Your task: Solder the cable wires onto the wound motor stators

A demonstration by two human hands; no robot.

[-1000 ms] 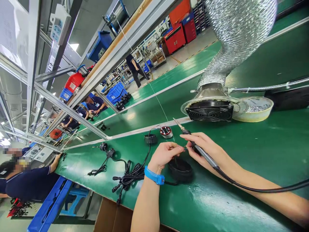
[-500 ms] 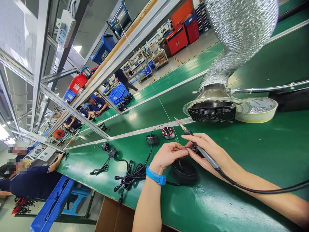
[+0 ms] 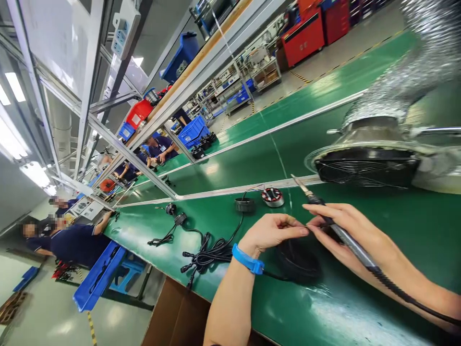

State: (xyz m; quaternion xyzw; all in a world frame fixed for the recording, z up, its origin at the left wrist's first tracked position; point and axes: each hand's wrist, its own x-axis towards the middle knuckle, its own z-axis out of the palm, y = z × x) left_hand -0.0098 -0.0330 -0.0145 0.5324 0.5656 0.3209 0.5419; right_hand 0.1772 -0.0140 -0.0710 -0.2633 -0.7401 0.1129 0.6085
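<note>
In my right hand is a soldering iron, its bare tip pointing up and left, away from the work. My left hand, with a blue wrist strap, pinches thumb and forefinger together and meets the right fingertips. What lies between them is too small to make out. A thin pale wire runs down from above and passes behind the left fingers. Below the hands rests a dark round part, blurred, with a black cable. Beyond them sit a stator with red-and-dark windings and a black round cap.
Bundled black cables lie left of my hands. A fume fan with a foil duct stands at the back right. A metal frame rises behind the bench. Co-workers sit at the far left; a cardboard box is below the edge.
The view has swung so the bench things shift right and the duct partly leaves the frame. Both hands keep meeting fingertip to fingertip, and the soldering iron stays in my right hand.
</note>
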